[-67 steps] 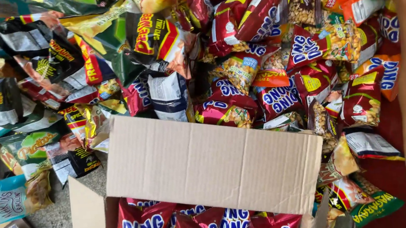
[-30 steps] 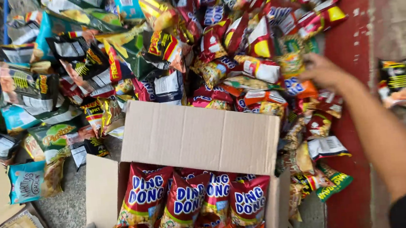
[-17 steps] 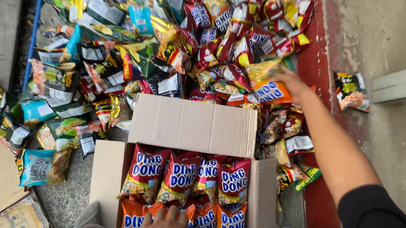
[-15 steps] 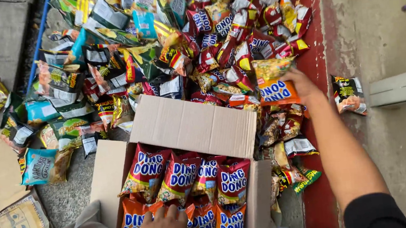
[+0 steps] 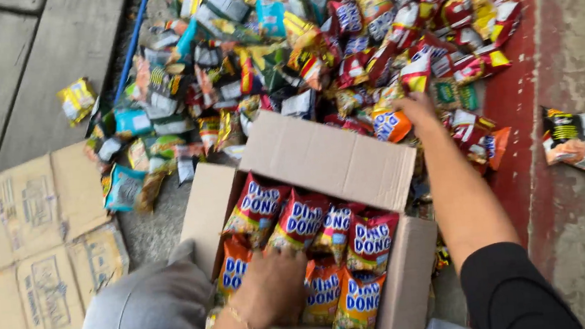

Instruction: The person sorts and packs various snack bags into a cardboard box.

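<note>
Right hand (image 5: 416, 108) is stretched out past the far flap of the cardboard box (image 5: 414, 260), fingers closed on an orange snack packet (image 5: 391, 126) at the near edge of the heap. The grip itself is partly hidden by the packet, so it appears to be a pinch from above, though that is not certain.

Left hand (image 5: 275, 286) is laid flat inside the box, palm down, pressed on the packed red and orange snack bags (image 5: 326, 228); nothing is seen to be gripped in it. A thin bracelet is worn at that wrist.

The bags in the box are stood in rows, upright and close together.

Beyond the box, a loose heap of mixed packets (image 5: 310, 43) is spread over the concrete ground. Flattened cardboard sheets (image 5: 31, 237) are laid to the left. A single packet (image 5: 569, 139) is seen well apart at the right, beside a red painted strip (image 5: 518, 88).
</note>
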